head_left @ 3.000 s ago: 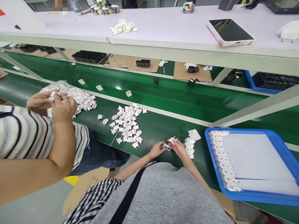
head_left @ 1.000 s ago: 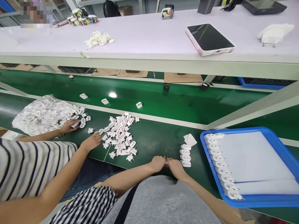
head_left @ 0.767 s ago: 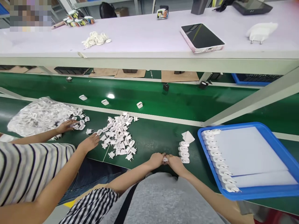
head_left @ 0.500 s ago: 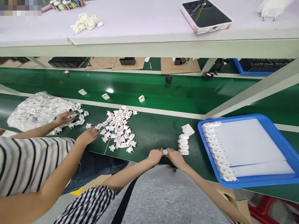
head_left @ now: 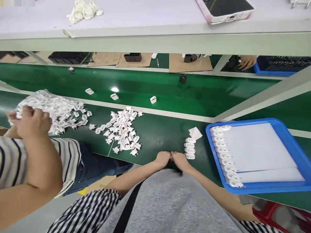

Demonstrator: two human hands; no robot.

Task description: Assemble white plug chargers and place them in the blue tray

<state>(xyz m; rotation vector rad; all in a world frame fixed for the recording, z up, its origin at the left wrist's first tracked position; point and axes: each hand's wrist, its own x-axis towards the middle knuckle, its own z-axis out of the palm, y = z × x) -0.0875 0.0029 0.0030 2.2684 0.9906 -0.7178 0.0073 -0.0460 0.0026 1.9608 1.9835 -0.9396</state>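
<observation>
Close to my body at the bench's front edge, my left hand [head_left: 163, 159] and my right hand [head_left: 180, 160] meet, both closed on one small white plug charger [head_left: 171, 157]. Fingers cover most of it. Just right of my right hand stands a short column of white charger pieces [head_left: 190, 150], with a folded white paper [head_left: 195, 132] behind them. Left of my left hand lies a loose heap of white two-pin plug pieces [head_left: 123, 129].
On the right, a blue tray [head_left: 261, 191] holds a row of white chargers [head_left: 224, 155]. At left a co-worker's hands [head_left: 32, 121] are raised over a bag of white parts [head_left: 58, 106]. White pieces [head_left: 153, 99] lie on the green belt [head_left: 136, 82] beyond. A shelf [head_left: 145, 27] overhangs.
My hands have drawn closer together around the charger, hiding more of it. The co-worker's hands have left the loose plugs and lifted leftward. Belt pieces shifted right; another person's hand appears at far right.
</observation>
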